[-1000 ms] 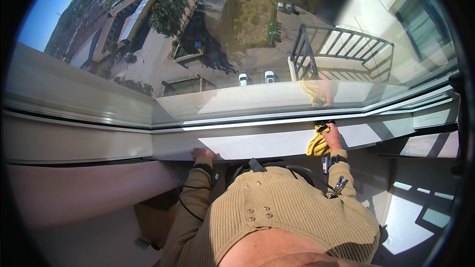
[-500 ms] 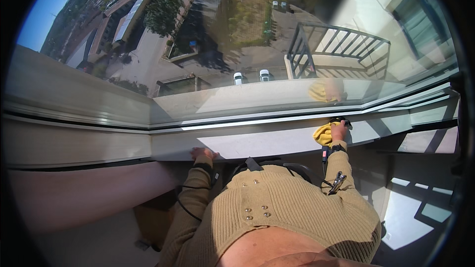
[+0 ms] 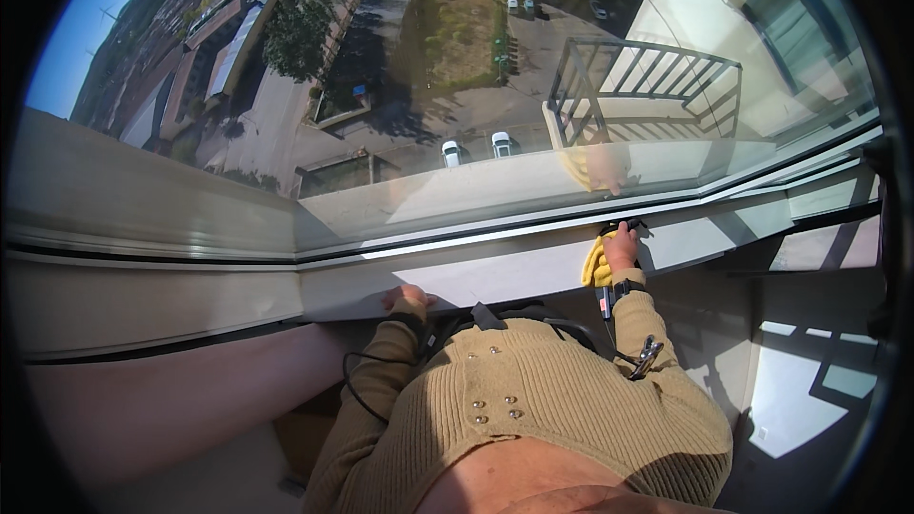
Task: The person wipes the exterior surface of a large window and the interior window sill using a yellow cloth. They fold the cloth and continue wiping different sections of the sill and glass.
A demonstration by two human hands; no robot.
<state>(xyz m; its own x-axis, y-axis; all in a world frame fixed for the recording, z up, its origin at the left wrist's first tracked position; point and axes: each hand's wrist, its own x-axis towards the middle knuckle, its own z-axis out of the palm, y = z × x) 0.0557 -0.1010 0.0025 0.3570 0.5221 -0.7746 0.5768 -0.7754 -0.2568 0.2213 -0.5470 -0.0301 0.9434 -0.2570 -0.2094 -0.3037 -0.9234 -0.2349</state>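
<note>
My right hand [image 3: 623, 247] is closed on a bunched yellow cloth [image 3: 595, 265] and rests on the white window sill [image 3: 495, 269], close to the window frame [image 3: 505, 227]. Part of the cloth hangs out to the left of the fingers; the rest is hidden under the hand. A faint reflection of the hand and cloth shows in the window glass [image 3: 428, 186]. Farther left, my left hand [image 3: 407, 296] lies on the sill's near edge, fingers spread and holding nothing. Both wrists wear black straps, and a small black device [image 3: 605, 302] hangs beside the right one.
A black cable [image 3: 352, 385] loops from my left sleeve. Beyond the glass, far below, are parked white cars [image 3: 501, 144] and a road; a railed balcony ledge [image 3: 657, 86] stands at the right. Sunlit patches [image 3: 809, 390] lie at the lower right.
My right hand has slid left along the sill with the yellow cloth. My left hand stays on the sill's near edge, and the view has shifted slightly.
</note>
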